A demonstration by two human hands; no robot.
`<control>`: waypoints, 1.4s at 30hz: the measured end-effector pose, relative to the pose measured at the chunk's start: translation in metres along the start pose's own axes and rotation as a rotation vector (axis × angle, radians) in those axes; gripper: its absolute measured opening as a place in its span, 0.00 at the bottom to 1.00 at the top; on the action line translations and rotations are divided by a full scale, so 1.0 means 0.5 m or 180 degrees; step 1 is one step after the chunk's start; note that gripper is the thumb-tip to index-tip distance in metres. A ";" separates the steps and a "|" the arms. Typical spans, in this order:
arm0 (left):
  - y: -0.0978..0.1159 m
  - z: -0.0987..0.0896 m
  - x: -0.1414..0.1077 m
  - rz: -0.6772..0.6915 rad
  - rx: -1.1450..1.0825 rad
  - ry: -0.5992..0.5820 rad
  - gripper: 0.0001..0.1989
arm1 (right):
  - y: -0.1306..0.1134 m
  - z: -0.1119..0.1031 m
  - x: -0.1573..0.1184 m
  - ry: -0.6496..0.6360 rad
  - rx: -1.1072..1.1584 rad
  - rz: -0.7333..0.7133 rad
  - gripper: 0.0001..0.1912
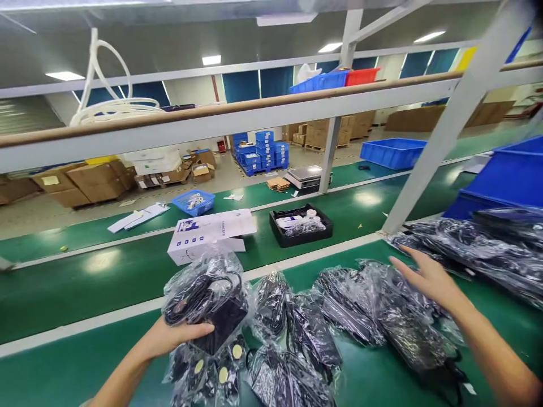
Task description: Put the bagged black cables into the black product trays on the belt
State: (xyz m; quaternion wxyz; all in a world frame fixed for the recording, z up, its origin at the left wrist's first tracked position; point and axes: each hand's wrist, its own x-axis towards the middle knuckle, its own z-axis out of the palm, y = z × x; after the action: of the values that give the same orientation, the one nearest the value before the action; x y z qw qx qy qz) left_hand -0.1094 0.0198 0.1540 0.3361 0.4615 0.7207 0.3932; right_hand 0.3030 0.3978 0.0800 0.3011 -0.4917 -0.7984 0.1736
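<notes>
At twelve o'clock, a black tray [301, 227] holds white parts. The left hand [169, 338] grips a clear bagged black adapter [207, 302], low centre; the right hand [428, 278] hovers, fingers spread, at three o'clock.

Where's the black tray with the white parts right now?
In the head view the black tray sits on the green belt beyond the white divider strip, right of the white box and left of the slanted frame post.
</notes>
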 end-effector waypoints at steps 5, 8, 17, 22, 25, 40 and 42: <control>0.020 0.033 -0.058 0.0000 0.0146 -0.0333 0.25 | -0.339 0.041 -0.029 -0.2204 0.1704 -0.1603 0.31; 0.021 0.057 -0.088 -0.0020 0.0077 -0.0444 0.32 | -0.507 0.100 -0.074 -0.3206 0.2345 -0.1905 0.30; -0.051 0.080 -0.149 -0.0599 -0.1617 -0.0093 0.40 | -0.638 0.161 -0.071 -0.1605 0.3747 -0.1829 0.13; -0.053 0.060 -0.148 -0.0971 -0.3294 0.0668 0.28 | -0.637 0.119 -0.123 -0.1293 0.2107 -0.3665 0.25; -0.027 0.036 -0.125 -0.0992 -0.3726 0.0953 0.15 | -0.638 0.143 -0.178 -0.1356 0.0767 -0.4981 0.37; -0.098 -0.040 -0.122 0.0082 -0.1779 0.0735 0.28 | -0.755 0.151 -0.095 -0.0883 0.1301 -0.3856 0.21; -0.101 -0.038 -0.137 0.0169 -0.1643 0.0300 0.29 | -0.796 0.190 -0.053 -0.1671 0.1146 -0.3089 0.35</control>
State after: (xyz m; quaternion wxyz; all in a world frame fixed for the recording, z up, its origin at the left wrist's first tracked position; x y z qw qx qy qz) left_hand -0.1217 -0.0619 0.1269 0.3983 0.3604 0.5991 0.5937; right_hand -0.0208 0.1945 0.2281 0.2170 0.0491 -0.9383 0.2649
